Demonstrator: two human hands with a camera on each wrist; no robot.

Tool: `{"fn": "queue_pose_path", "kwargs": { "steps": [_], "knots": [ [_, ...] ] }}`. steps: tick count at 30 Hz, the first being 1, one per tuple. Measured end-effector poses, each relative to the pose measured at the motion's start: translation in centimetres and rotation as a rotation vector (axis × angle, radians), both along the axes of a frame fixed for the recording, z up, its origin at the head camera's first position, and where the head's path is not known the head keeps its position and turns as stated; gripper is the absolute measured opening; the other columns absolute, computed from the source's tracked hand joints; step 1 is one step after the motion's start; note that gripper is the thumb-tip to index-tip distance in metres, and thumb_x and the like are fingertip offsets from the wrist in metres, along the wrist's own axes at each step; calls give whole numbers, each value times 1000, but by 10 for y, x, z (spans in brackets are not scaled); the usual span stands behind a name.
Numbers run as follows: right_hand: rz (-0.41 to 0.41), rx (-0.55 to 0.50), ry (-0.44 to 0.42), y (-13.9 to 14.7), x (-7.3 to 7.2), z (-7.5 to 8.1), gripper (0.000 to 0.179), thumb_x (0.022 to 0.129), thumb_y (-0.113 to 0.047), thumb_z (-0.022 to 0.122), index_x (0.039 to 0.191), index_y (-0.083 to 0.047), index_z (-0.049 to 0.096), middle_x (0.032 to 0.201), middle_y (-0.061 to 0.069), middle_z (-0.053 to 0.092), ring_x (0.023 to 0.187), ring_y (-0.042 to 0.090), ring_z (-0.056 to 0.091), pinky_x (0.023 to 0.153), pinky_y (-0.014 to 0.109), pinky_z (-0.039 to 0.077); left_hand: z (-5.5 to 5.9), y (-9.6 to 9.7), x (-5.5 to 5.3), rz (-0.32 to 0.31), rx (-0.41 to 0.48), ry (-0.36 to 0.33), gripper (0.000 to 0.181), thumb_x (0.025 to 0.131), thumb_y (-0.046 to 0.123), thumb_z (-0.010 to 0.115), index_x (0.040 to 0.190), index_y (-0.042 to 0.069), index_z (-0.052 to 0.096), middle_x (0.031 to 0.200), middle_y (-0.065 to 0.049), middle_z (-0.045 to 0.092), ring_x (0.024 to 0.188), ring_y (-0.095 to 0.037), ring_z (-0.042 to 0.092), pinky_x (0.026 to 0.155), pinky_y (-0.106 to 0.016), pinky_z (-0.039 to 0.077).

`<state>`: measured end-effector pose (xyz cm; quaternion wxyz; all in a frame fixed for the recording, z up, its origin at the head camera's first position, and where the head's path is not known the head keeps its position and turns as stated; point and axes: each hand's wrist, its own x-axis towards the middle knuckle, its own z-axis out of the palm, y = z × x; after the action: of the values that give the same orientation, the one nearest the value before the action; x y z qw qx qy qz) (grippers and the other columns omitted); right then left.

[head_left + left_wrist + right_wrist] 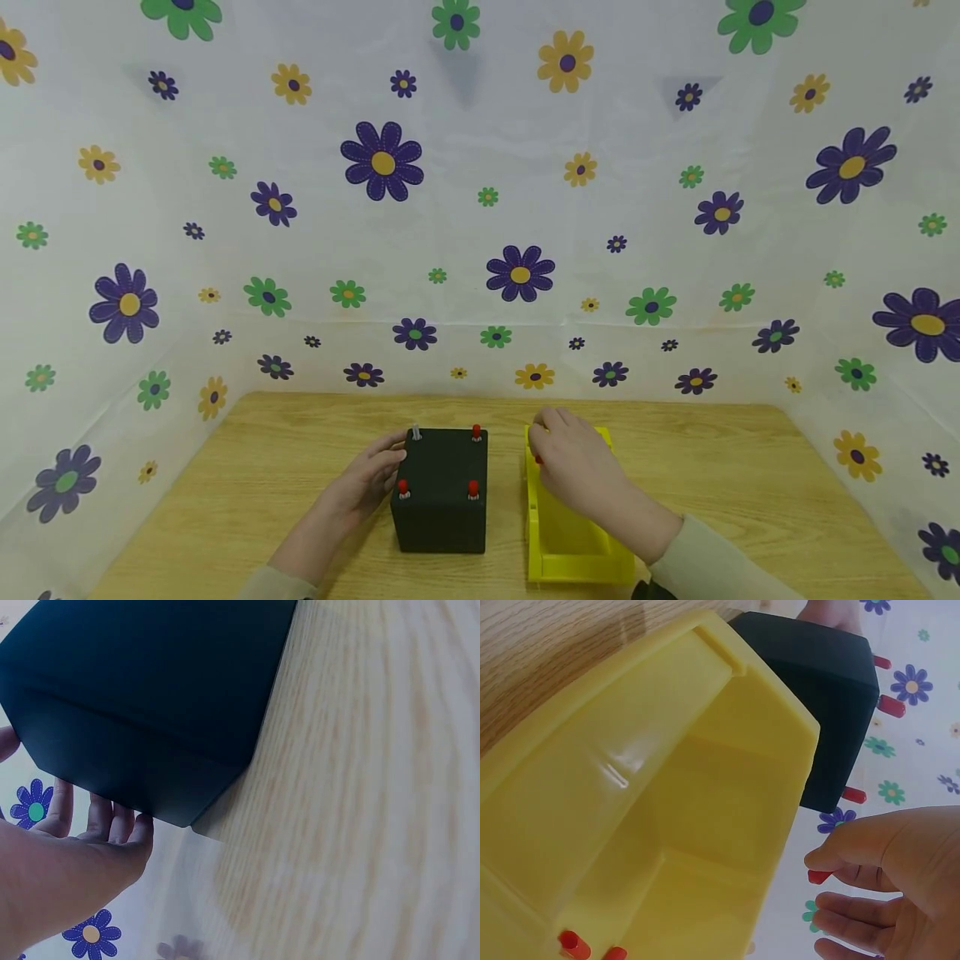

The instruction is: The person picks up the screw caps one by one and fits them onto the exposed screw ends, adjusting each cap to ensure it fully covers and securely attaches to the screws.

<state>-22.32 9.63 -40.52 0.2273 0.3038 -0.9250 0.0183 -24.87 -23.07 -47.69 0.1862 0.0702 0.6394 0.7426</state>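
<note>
A black box point(442, 475) stands on the table, with red caps point(473, 487) on three of its top corner posts. The back left post point(417, 432) is bare metal. My left hand point(371, 475) rests against the box's left side, its fingertips touching the wall in the left wrist view. Over the back of a yellow bin point(581, 568), my right hand point(573, 458) pinches a small red cap point(820, 877) between thumb and forefinger. Two loose red caps point(575, 944) lie inside the bin, seen in the right wrist view.
The bin stands just right of the box, with a narrow strip of wooden table point(506, 533) between them. White sheeting point(450, 358) printed with flowers encloses the table at the back and both sides.
</note>
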Motion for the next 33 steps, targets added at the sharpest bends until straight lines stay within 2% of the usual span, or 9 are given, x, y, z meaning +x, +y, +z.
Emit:
{"fn": "queue_pose_path", "kwargs": {
  "steps": [5,17,26,33],
  "knots": [
    [5,2,16,0,0,0,25,79,7,80,81,-11,63,103,7,68,91,22,63,75,33,56,-1,0,0,1,3,-3,74,106,21,50,167,-3,15,118,21,68,114,4,63,101,-18,48],
    [4,-9,-18,-3,-2,2,23,79,6,80,83,-11,65,105,7,69,94,24,64,81,35,59,-2,0,-1,0,8,3,72,107,19,49,167,-3,16,118,21,68,113,4,64,100,-18,48],
    [13,-8,1,-5,-2,4,23,78,5,81,83,-11,65,103,6,68,93,23,63,78,33,58,-2,0,0,-4,-1,15,72,107,19,48,166,-3,16,121,20,66,116,5,62,102,-18,47],
    [8,-10,-18,-6,-2,5,22,80,1,83,85,-12,66,105,6,68,97,22,62,87,33,58,-2,1,1,-3,-6,15,73,107,20,48,167,-2,13,125,19,64,117,5,61,103,-17,47]
  ]
}}
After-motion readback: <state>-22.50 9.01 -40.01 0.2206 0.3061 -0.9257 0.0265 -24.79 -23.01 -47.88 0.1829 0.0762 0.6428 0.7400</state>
